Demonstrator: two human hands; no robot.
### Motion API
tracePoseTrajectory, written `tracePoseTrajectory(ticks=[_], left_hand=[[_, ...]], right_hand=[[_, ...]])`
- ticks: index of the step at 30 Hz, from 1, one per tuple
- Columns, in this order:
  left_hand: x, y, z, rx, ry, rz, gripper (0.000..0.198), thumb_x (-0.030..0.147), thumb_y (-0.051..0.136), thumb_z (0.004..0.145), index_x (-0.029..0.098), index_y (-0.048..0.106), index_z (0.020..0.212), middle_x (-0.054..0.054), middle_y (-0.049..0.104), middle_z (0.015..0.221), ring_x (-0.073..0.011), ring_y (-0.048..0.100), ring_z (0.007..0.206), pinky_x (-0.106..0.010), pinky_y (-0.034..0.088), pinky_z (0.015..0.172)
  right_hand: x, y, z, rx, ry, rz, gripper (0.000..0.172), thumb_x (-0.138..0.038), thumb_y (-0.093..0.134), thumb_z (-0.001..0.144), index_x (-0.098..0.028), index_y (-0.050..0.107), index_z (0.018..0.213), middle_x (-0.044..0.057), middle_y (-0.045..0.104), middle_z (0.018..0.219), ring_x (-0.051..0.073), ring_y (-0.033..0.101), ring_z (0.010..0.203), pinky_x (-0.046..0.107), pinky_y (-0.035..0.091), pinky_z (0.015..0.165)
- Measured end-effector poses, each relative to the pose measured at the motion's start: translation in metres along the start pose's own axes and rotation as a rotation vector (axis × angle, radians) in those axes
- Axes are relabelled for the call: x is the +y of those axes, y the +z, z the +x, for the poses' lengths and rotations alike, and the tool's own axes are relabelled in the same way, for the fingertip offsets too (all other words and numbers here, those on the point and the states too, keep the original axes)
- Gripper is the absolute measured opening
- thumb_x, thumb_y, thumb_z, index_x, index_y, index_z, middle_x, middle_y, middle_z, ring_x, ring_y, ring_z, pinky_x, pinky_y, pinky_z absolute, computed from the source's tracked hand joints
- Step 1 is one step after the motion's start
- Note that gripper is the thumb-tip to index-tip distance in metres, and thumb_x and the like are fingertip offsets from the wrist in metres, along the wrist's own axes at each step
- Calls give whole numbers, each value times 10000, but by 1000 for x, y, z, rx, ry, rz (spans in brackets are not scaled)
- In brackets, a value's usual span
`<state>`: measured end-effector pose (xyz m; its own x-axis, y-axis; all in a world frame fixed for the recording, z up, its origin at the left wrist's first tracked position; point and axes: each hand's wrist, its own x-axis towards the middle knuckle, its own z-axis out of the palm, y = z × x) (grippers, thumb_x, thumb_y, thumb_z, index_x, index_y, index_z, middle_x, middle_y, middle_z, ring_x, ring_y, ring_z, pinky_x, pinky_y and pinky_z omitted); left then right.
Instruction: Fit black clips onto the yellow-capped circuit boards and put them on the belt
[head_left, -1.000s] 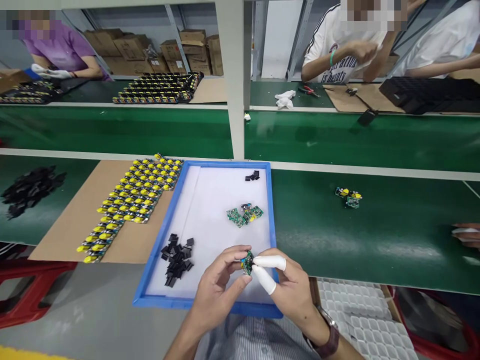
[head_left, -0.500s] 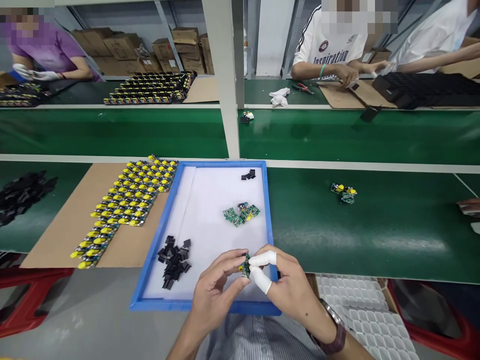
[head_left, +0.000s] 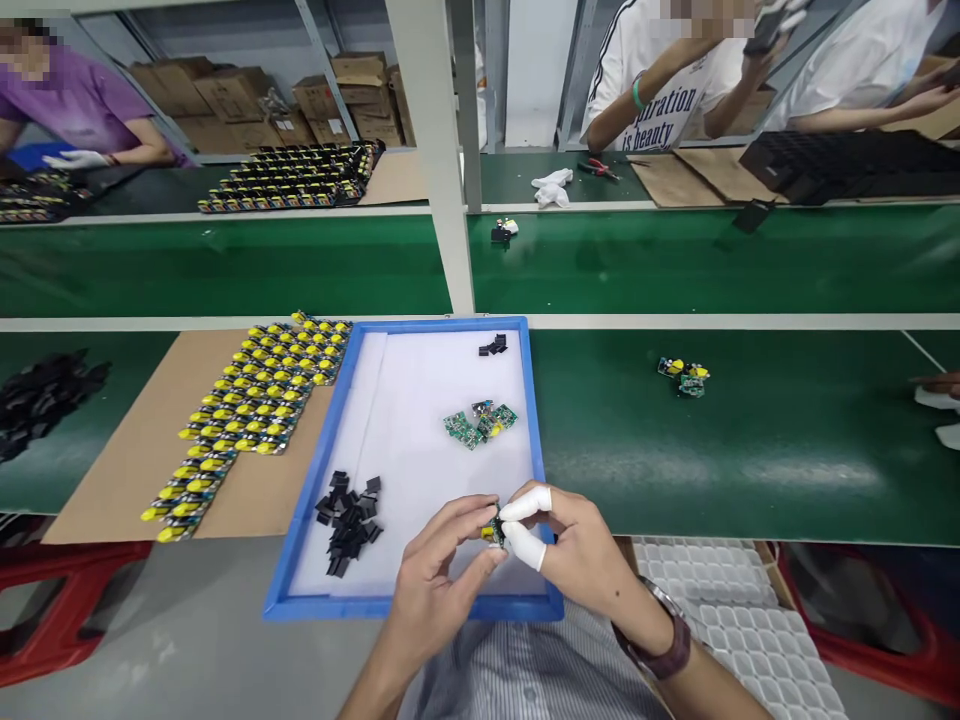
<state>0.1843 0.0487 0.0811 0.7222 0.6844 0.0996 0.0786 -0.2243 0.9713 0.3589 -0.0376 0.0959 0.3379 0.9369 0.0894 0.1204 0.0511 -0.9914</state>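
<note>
Both my hands meet over the near edge of a blue tray (head_left: 315, 470) with a white liner. My left hand (head_left: 439, 580) and my right hand (head_left: 566, 550), which wears white finger cots on thumb and forefinger, pinch one small green circuit board (head_left: 493, 528) between their fingertips. On the liner lie a heap of small black parts (head_left: 349, 508), a few loose green boards (head_left: 478, 423) and a few black parts (head_left: 493, 347) at the far end.
Rows of boards with yellow parts (head_left: 247, 400) cover a cardboard sheet left of the tray. Black pieces (head_left: 41, 395) lie far left, loose boards (head_left: 682, 376) on the green belt right. A white cell tray (head_left: 739, 620) sits below right. Other people work across the line; another person's hand (head_left: 937, 395) rests at the right edge.
My hands stay pinched on the small board and have turned it slightly. The view drifted, and the people opposite moved their arms.
</note>
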Motion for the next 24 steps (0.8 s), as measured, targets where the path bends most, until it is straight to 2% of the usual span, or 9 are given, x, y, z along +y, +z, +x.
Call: tracePoseTrajectory(ticks=[2, 5, 9, 12, 18, 24], left_hand=[[1, 0, 1, 5, 10, 33, 418, 137, 706, 891, 309, 683, 1272, -94, 674, 1287, -237, 658, 1154, -351, 581, 916], [0, 0, 1, -5, -38, -42, 374, 160, 699, 898, 277, 693, 1253, -102, 699, 1225, -240, 678, 1110, -355, 590, 904], [-4, 1, -2, 8, -108, -172, 365, 154, 691, 903, 271, 689, 1249, -114, 661, 1328, -272, 616, 1258, -417, 558, 1023], [-6, 2, -4, 20, -134, -270, 372, 122, 688, 901, 287, 690, 1235, -99, 648, 1363, -255, 603, 1289, -413, 542, 1058], [-2, 5, -5, 78, -127, -372, 376, 70, 714, 867, 280, 721, 1179, -86, 685, 1317, -223, 654, 1224, -329, 580, 995], [-2, 5, -4, 86, -141, -360, 357, 81, 731, 855, 265, 734, 1161, -98, 701, 1279, -226, 665, 1197, -332, 587, 980]], right_hand=[[2, 2, 0, 30, -30, -9, 232, -66, 620, 808, -222, 751, 919, 11, 703, 824, 161, 645, 740, 266, 523, 683], [4, 5, -1, 40, -49, 26, 227, -65, 620, 810, -222, 752, 907, 14, 704, 824, 160, 640, 728, 269, 518, 674], [5, 9, -3, 65, -11, 15, 239, -64, 617, 813, -225, 757, 921, 9, 691, 804, 161, 637, 726, 269, 521, 676], [4, 13, -5, 89, 7, 26, 232, -63, 619, 823, -222, 755, 925, 9, 701, 812, 158, 642, 732, 267, 517, 684], [10, 19, -11, 191, -104, 24, 213, -63, 636, 842, -222, 741, 938, 1, 669, 807, 145, 623, 721, 260, 494, 673], [16, 18, -16, 155, -168, 59, 259, -43, 643, 855, -239, 743, 992, 16, 709, 895, 155, 666, 794, 271, 517, 727]])
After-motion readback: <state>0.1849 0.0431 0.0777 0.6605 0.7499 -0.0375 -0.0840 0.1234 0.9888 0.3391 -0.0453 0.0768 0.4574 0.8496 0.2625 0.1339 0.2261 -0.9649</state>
